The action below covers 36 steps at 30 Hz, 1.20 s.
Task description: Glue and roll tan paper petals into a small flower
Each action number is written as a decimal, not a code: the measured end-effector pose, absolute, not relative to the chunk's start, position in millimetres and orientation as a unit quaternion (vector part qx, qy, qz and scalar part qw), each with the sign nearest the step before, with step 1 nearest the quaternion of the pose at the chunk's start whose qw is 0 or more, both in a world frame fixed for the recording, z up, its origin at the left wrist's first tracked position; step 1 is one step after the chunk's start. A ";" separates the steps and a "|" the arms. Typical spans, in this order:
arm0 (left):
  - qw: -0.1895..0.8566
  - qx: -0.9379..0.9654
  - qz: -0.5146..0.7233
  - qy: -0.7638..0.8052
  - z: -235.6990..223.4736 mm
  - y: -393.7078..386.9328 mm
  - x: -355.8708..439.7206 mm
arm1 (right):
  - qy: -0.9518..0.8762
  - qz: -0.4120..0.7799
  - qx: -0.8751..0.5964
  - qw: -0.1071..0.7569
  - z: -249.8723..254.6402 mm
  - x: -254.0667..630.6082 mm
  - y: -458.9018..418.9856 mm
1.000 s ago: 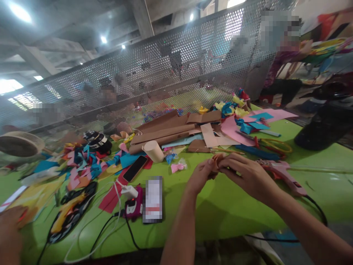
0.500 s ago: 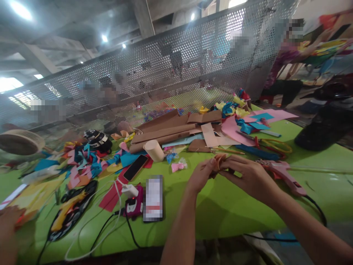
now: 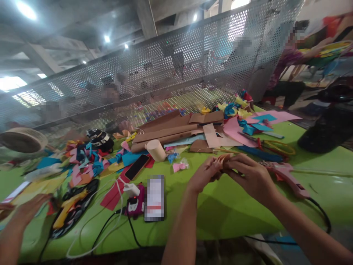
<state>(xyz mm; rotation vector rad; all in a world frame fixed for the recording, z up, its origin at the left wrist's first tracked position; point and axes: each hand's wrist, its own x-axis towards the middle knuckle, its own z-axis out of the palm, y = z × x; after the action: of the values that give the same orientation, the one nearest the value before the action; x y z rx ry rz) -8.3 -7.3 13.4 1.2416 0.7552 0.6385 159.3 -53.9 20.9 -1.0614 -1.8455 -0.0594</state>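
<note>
My left hand and my right hand meet above the green table. Between their fingertips is a small piece of folded orange-brown paper, partly covered by the fingers. Both hands are closed on it. Just right of my right hand lies a pink glue gun, its black cord trailing off the near side. Beyond my hands are a pencil and brown paper sheets. To the left of my left hand sits a pink piece in clear wrapping, beside a small blue one.
A co-worker's hand reaches in at the left, near a yellow glue gun. Two phones, a magenta power socket with cables, and a cardboard tube stand between. A dark kettle is at right; a perforated metal screen rises behind.
The orange-brown paper has turned slightly between my fingers, showing more of its folds. At the left, the co-worker's hand has come further into view. The whole view has shifted slightly.
</note>
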 end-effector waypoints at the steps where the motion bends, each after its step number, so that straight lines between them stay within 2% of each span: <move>1: 0.691 0.575 0.294 0.327 13.9 -6.8 -8.8 | -0.757 -0.019 -0.437 0.485 21.4 160.3 -53.4; 9: 0.635 0.630 0.331 0.299 14.0 -6.8 -9.0 | -0.754 0.038 -0.422 0.501 23.7 164.8 -52.0; 36: 0.664 0.601 0.343 0.284 5.9 -3.6 -7.2 | -0.797 0.054 -0.386 0.460 35.8 166.2 -54.8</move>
<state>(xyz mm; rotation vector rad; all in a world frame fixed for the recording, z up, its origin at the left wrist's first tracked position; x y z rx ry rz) -7.2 -3.6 5.9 1.3583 0.6418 0.7744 166.2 -54.8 35.8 -0.9510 -1.9622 0.1319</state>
